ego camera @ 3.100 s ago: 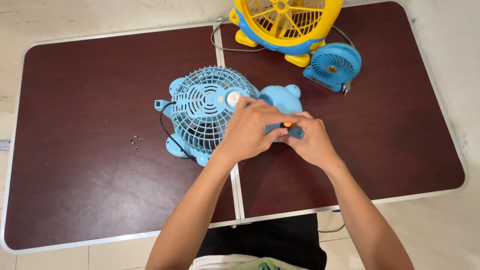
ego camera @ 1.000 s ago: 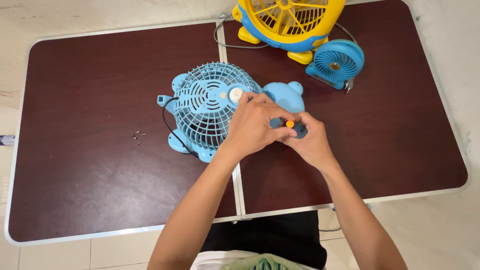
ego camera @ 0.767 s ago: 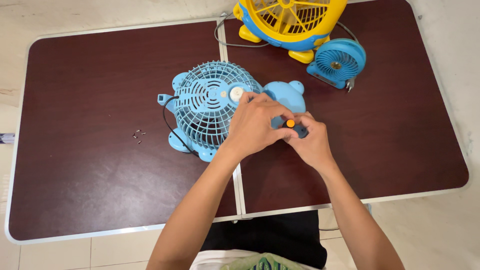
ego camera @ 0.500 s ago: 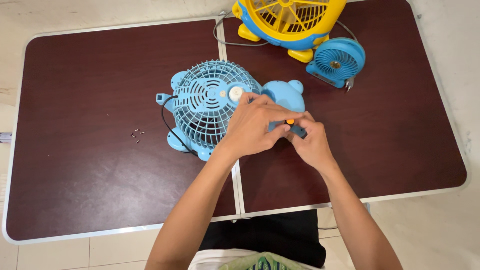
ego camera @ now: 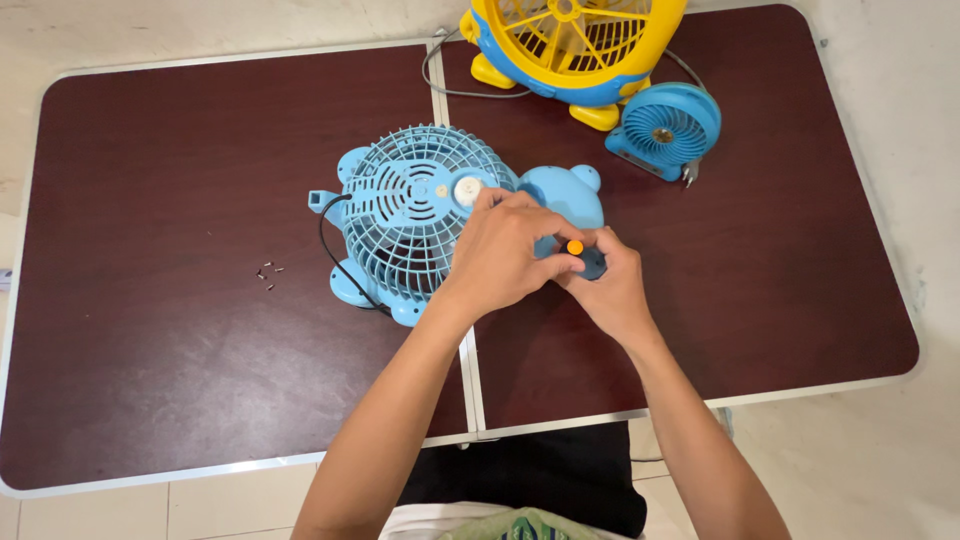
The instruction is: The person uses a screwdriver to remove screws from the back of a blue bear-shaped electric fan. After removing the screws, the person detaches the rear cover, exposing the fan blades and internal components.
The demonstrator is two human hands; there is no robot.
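since half a second earlier little had shifted: the orange knob (ego camera: pixel 574 247) showed more plainly between the fingers, and both hands sat where they had been. the left hand (ego camera: pixel 500 255) was closed over the lower part of the light blue fan (ego camera: pixel 420 215), which lay grille-up near the middle of the table (ego camera: pixel 150 330), by its centre seam. the right hand (ego camera: pixel 612 285) pinched a small dark part (ego camera: pixel 594 263) carrying the knob, just beside the fan's rounded base (ego camera: pixel 570 195). the part looked small enough to slip and roll toward the near edge. the loose screws (ego camera: pixel 268 274) toward the left edge could scatter if the table was jolted.
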